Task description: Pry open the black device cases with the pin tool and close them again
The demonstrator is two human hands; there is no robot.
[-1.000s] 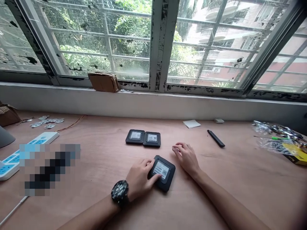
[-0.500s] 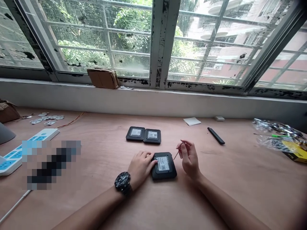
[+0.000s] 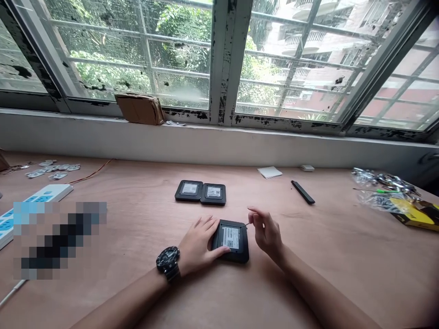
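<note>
A flat black square case point(image 3: 234, 256) with a white label lies on the table in front of me. My left hand point(image 3: 202, 244) holds its left side, thumb across the label's lower edge and fingers along the upper left corner. Just right of the case, my right hand point(image 3: 266, 232) pinches a thin rod-like tool point(image 3: 246, 225), whose tip is at the case's upper right corner. Most of that tool is hidden in the fingers, so its kind cannot be made out. Behind them lie two similar labelled black cases point(image 3: 200, 201), side by side.
A black bar point(image 3: 302, 192), a white paper square point(image 3: 270, 172) and a small white block point(image 3: 307, 168) lie at the back right. Clear bags point(image 3: 377, 200) and a yellow-black box point(image 3: 416, 220) are far right. At left are a power strip point(image 3: 56, 192) and several pale pieces point(image 3: 58, 168).
My right hand has brought the tool's tip from beside the case onto its upper right corner. My left thumb has moved down along the label. The view has shifted slightly.
</note>
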